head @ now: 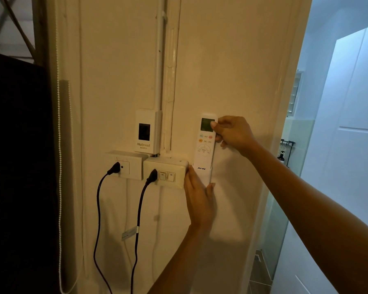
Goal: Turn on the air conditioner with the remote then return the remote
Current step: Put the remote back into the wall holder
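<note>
The white remote point(204, 143) stands upright in its wall holder point(207, 177) on the cream wall point(232, 71). The right hand point(232, 131) pinches its upper edge, thumb on the display; the left hand point(199, 198) lies flat and unclenched against the holder. Just left sit a switch-and-socket box point(166, 172), a second socket point(125, 166) (both with black plugs in them) and a National breaker box point(146, 131) above. Right of the wall, a doorway shows a white door point(353, 115).
</note>
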